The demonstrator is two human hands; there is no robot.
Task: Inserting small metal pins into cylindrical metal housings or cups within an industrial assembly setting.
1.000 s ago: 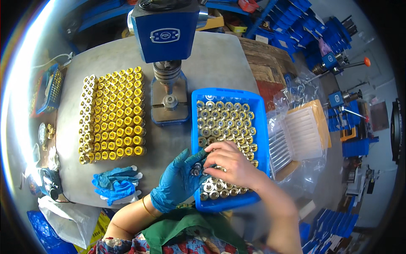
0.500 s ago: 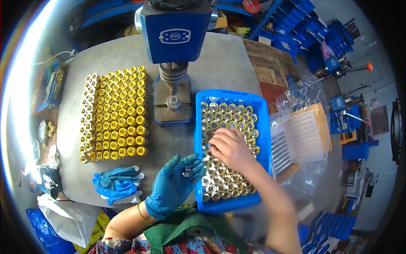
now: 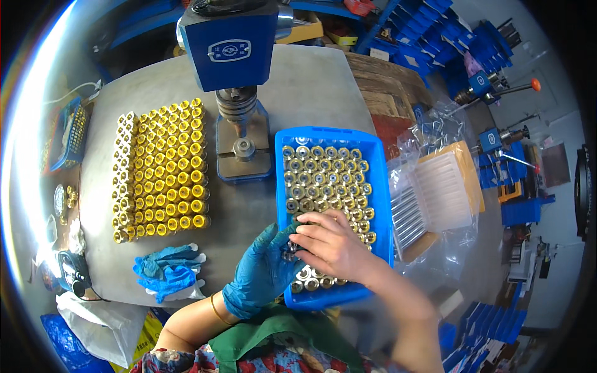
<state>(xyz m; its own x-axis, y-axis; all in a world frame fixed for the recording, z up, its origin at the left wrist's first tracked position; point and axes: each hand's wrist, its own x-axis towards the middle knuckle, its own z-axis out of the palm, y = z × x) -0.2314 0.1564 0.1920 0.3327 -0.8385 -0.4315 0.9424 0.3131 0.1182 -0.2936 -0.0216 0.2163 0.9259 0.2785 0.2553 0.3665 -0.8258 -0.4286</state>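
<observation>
My left hand [image 3: 264,270], in a blue-green glove, is cupped palm up over the left edge of a blue tray [image 3: 387,186]. Small shiny metal parts [image 3: 289,250] lie in its palm. My bare right hand [image 3: 331,244] bends its fingers together over that palm, the tips close to the parts; whatever they pinch is hidden. Rows of short round metal-rimmed pieces [image 3: 326,165] fill much of the tray, some of them covered by my hands.
A blue bench press [image 3: 233,59] stands behind, its base [image 3: 244,165] left of the tray. Rows of yellow-topped cylinders [image 3: 165,168] stand at left, with crumpled blue gloves [image 3: 165,270] in front. Right of the tray lie plastic-wrapped clear tubes [image 3: 438,193].
My right hand has moved from above the tray's pieces back to my left palm. My left hand has shifted slightly right relative to the tray. The whole view has shifted a little.
</observation>
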